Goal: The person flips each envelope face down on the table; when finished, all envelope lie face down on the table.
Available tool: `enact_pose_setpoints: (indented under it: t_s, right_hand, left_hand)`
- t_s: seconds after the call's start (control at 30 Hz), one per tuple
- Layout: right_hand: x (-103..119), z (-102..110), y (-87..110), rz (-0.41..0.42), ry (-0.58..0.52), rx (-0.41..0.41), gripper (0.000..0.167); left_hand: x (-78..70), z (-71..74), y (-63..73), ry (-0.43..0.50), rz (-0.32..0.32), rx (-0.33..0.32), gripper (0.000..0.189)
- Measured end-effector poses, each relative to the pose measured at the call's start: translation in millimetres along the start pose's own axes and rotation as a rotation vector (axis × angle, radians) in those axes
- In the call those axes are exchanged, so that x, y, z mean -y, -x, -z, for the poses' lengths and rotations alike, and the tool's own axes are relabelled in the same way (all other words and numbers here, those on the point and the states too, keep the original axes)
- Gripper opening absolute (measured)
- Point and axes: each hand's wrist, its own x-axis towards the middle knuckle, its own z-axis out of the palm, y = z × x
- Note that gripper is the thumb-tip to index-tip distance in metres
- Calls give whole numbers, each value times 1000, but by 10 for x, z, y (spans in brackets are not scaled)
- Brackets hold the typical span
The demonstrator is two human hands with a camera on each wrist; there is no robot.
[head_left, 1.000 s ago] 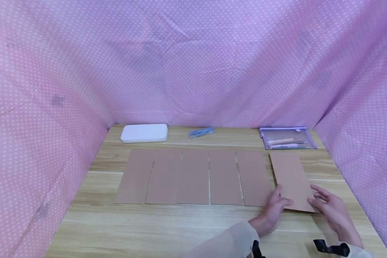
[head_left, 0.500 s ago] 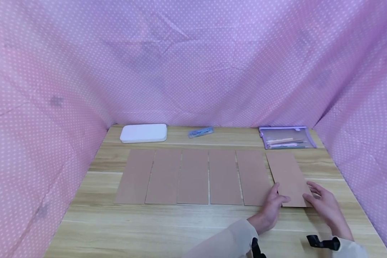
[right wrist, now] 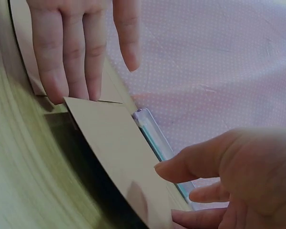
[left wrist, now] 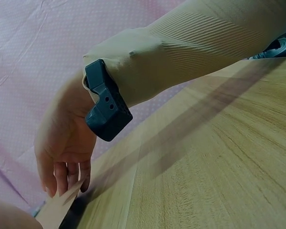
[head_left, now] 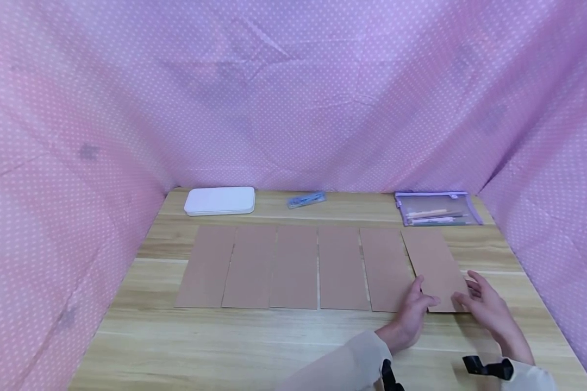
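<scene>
The rightmost brown card lies between both hands, its near part slightly raised with a dark shadow beneath in the right wrist view. My left hand holds its near left edge, thumb above and fingers at the edge. At the near right edge, my right hand holds the card with its thumb over the top and fingers alongside. In the left wrist view, the right hand's fingers meet the card's corner. Several matching brown cards lie flat in a row to the left with narrow gaps.
Behind the row stand a white case, a small clear blue packet and a purple-edged mesh pouch holding pens or pencils. Pink dotted cloth encloses the back and sides of the wooden table.
The rightmost card has shifted left and come down closer to the table, beside the row. My right hand has moved left with it; the left hand has barely moved.
</scene>
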Motion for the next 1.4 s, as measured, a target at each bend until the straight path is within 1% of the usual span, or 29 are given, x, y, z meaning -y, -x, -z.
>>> enact_pose_setpoints:
  t_s: [0.13, 0.3, 0.53, 0.7, 0.87, 1.0, 1.07, 1.17, 1.23, 1.33, 1.4]
  right_hand:
    - [-13, 7, 7, -3, -1, 8, 77]
    - [-20, 15, 22, -27, -27, 27, 79]
    - [-31, 23, 44, -38, -11, 12, 81]
    - [-23, 32, 51, -43, -2, 19, 82]
    - [-37, 43, 55, -54, -4, 22, 83]
    - [-51, 46, 56, -45, -15, 13, 83]
    - [-57, 45, 58, -36, -20, 6, 82]
    - [-62, 46, 60, -26, -18, -14, 80]
    - [-55, 57, 58, -24, -13, -28, 79]
    - [-39, 81, 57, -16, 0, -63, 78]
    - [-29, 85, 56, 5, -1, -87, 77]
  left_hand:
    - [-8, -3, -4, -1, -5, 7, 77]
    - [-18, -4, -3, -16, -3, 8, 78]
    - [-28, -4, 6, -33, 4, 6, 78]
    - [-30, 2, 5, -41, 12, 12, 77]
    - [-21, 1, 0, -45, 30, 12, 76]
    - [-8, 3, -17, -45, 30, 24, 77]
    - [-1, 4, -23, -42, 24, 31, 77]
    - [16, 13, -35, -30, -3, 30, 77]
    - [-3, 31, -30, -25, -30, 39, 76]
    - [-95, 85, -11, -32, -77, 78, 75]
    - [-205, 156, 6, -81, -96, 99, 72]
